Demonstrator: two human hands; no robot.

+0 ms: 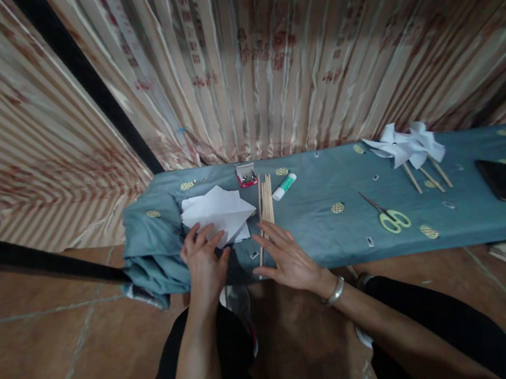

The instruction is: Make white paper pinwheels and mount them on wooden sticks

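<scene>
White paper sheets (218,212) lie in an uneven stack at the left of the cloth-covered bench. My left hand (204,260) rests at the stack's lower left edge, fingers spread over the paper. To its right, my right hand (289,258) reaches over the lower part of a bundle of thin wooden sticks (266,197), fingers apart. Whether its fingertips touch the sticks I cannot tell. A small red and white box of pins (247,176) sits above the sticks. Just right of the bundle lies a glue stick (284,186) with a green label.
Scissors (387,215) with pale green handles lie mid-bench. Several white paper pinwheels (405,146) on sticks rest at the back right, near a black phone (505,182). A striped curtain (264,83) hangs behind, and dark poles (87,81) stand at the left.
</scene>
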